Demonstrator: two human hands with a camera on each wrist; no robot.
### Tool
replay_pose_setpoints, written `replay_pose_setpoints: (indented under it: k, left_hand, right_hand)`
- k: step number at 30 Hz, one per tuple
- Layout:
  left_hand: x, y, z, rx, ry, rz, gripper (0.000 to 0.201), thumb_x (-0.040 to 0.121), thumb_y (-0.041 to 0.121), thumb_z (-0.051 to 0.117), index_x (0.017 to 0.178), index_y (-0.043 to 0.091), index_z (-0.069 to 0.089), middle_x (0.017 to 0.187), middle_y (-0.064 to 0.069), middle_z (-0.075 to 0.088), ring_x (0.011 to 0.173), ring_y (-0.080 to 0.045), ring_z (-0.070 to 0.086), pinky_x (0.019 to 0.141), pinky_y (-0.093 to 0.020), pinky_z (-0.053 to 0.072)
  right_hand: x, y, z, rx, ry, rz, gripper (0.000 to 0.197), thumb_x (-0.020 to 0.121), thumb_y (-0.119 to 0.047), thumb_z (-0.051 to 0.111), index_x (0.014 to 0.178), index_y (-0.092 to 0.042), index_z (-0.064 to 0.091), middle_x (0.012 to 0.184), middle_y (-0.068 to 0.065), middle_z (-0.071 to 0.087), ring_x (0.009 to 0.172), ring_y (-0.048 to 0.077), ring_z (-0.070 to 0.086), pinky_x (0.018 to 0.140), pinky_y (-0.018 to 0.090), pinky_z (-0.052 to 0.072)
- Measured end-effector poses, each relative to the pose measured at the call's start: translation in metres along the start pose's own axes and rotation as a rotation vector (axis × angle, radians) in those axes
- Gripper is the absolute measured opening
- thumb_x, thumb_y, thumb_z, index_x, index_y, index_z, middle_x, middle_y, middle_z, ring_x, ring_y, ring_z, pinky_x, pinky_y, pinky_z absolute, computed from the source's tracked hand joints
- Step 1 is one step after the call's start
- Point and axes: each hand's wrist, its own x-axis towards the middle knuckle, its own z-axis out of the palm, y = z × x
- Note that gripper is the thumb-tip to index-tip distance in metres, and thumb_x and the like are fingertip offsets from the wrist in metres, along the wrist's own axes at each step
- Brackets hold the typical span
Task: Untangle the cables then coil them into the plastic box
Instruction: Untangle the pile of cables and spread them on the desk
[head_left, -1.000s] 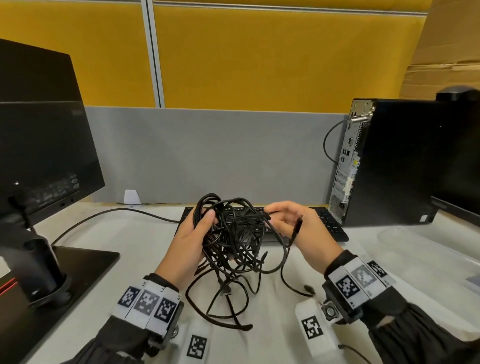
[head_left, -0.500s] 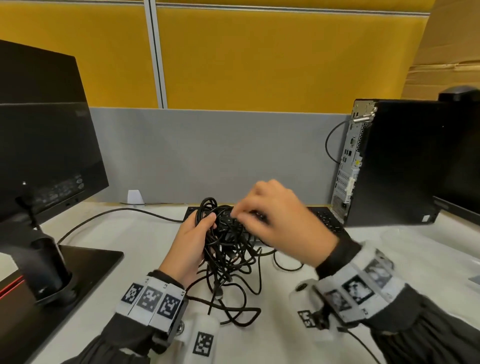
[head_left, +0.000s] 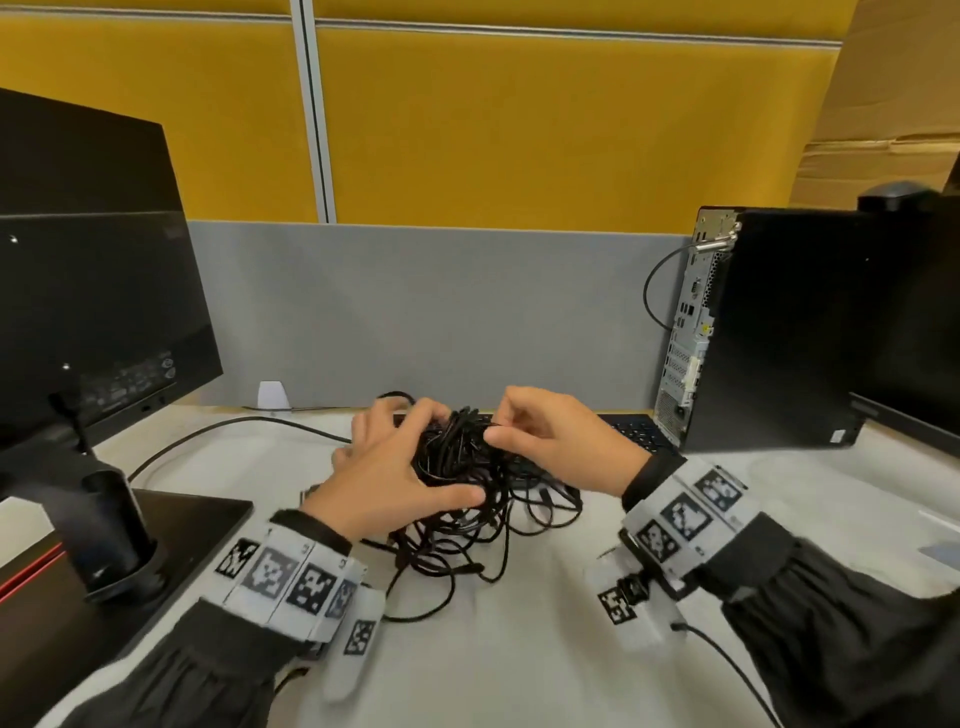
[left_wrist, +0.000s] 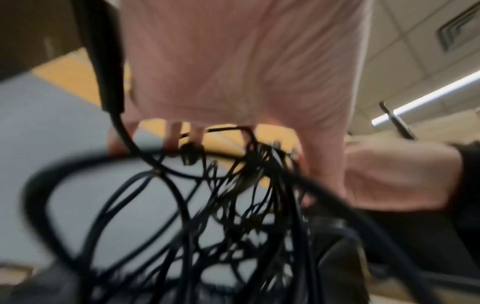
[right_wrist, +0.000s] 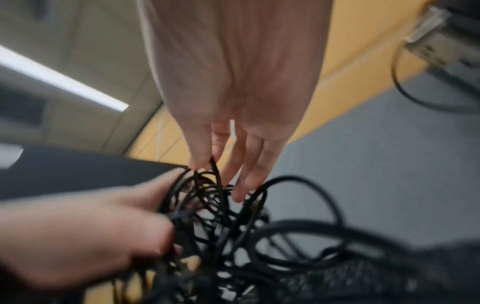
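A tangled bundle of black cables (head_left: 462, 483) sits on the white desk in front of me, loops trailing toward me. My left hand (head_left: 400, 467) grips the bundle from its left side, fingers over the top and thumb below. My right hand (head_left: 524, 436) is at the bundle's upper right, thumb and forefinger pinching one strand. In the right wrist view that pinch shows on a thin cable (right_wrist: 215, 170), with the left hand (right_wrist: 103, 226) clutching the mass. The left wrist view is blurred, showing the cables (left_wrist: 221, 205) hanging under the palm. The plastic box is not clearly visible.
A black keyboard (head_left: 634, 431) lies behind the bundle. A monitor (head_left: 88, 312) on its stand is at the left, and a black PC tower (head_left: 769, 332) stands at the right. A grey and yellow partition closes the back.
The bundle was lowered toward the desk. My left hand turned over to cover it from the top left, and my right hand shifted to the upper right and pinched a strand.
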Motion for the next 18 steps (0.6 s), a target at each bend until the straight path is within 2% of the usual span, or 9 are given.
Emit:
replay_pose_setpoints:
  k: [3,5,6,8,9,12,14,16,18]
  left_hand:
    - [0.011,0.003,0.013,-0.116,-0.086,0.116,0.068,0.058,0.06,0.072,0.112,0.04,0.035,0.111,0.016,0.053,0.106,-0.01,0.053,0.091,-0.038,0.045]
    - [0.014,0.005,0.022,-0.104,-0.131,0.134,0.071,0.072,0.044,0.074,0.13,0.033,0.034,0.112,0.013,0.059,0.104,-0.008,0.058,0.088,-0.026,0.046]
    - [0.015,0.007,0.025,-0.07,-0.125,0.136,0.07,0.077,0.039,0.072,0.134,0.029,0.033,0.114,0.009,0.061,0.105,-0.01,0.059,0.089,-0.025,0.046]
    - [0.017,0.008,0.03,-0.01,-0.078,0.13,0.061,0.081,0.035,0.068,0.134,0.026,0.039,0.115,0.004,0.064,0.106,-0.014,0.06,0.09,-0.028,0.048]
    - [0.019,0.008,0.032,0.011,-0.052,0.128,0.056,0.082,0.035,0.068,0.131,0.028,0.043,0.114,0.004,0.065,0.104,-0.014,0.061,0.09,-0.032,0.05]
    - [0.026,0.003,0.035,0.069,-0.007,0.086,0.047,0.081,0.034,0.065,0.124,0.03,0.048,0.109,0.003,0.067,0.102,-0.019,0.062,0.087,-0.038,0.052]
    - [0.031,0.001,0.036,0.05,0.043,0.075,0.045,0.08,0.033,0.064,0.123,0.03,0.05,0.107,0.002,0.067,0.102,-0.02,0.062,0.086,-0.038,0.052]
    - [0.035,0.002,0.033,-0.003,0.09,0.069,0.039,0.079,0.028,0.065,0.117,0.025,0.056,0.103,0.003,0.068,0.098,-0.019,0.062,0.085,-0.033,0.051]
    - [0.037,0.005,0.03,-0.036,0.122,0.048,0.02,0.079,0.02,0.066,0.098,0.017,0.061,0.09,-0.001,0.067,0.089,-0.02,0.061,0.075,-0.028,0.049]
  right_hand:
    - [-0.002,-0.008,-0.003,0.305,-0.055,0.023,0.016,0.094,-0.018,0.054,0.078,-0.016,0.052,0.072,0.006,0.061,0.071,0.018,0.057,0.08,0.043,0.047]
    - [-0.003,-0.014,-0.01,0.464,0.023,0.057,0.016,0.095,-0.017,0.053,0.08,-0.012,0.054,0.064,0.008,0.054,0.057,0.017,0.055,0.073,0.043,0.048]
    - [-0.005,-0.017,-0.018,0.416,0.094,0.062,0.018,0.095,-0.02,0.053,0.081,-0.009,0.055,0.06,0.006,0.05,0.049,0.013,0.051,0.066,0.038,0.048]
    - [-0.008,-0.019,-0.037,0.081,0.225,-0.015,0.022,0.094,-0.028,0.055,0.08,-0.011,0.056,0.053,0.001,0.042,0.045,0.008,0.038,0.054,0.023,0.038]
    - [-0.01,-0.021,-0.045,-0.136,0.267,-0.084,0.022,0.093,-0.03,0.055,0.079,-0.014,0.055,0.052,-0.001,0.04,0.046,0.011,0.036,0.051,0.022,0.033]
    - [-0.018,-0.027,-0.062,-0.679,0.34,-0.183,0.024,0.093,-0.037,0.054,0.08,-0.017,0.053,0.053,0.0,0.045,0.052,0.022,0.047,0.048,0.03,0.039]
    - [-0.024,-0.026,-0.07,-0.74,0.413,-0.174,0.03,0.09,-0.041,0.058,0.075,-0.018,0.049,0.05,-0.004,0.041,0.05,0.021,0.046,0.047,0.03,0.039]
    - [-0.029,-0.017,-0.077,-0.404,0.394,-0.12,0.031,0.085,-0.039,0.065,0.07,-0.018,0.047,0.053,-0.006,0.044,0.05,0.01,0.042,0.051,0.029,0.038]
    - [-0.037,-0.009,-0.073,0.341,0.171,0.041,0.018,0.081,-0.027,0.069,0.075,-0.017,0.055,0.062,-0.004,0.052,0.054,0.005,0.044,0.062,0.027,0.046]
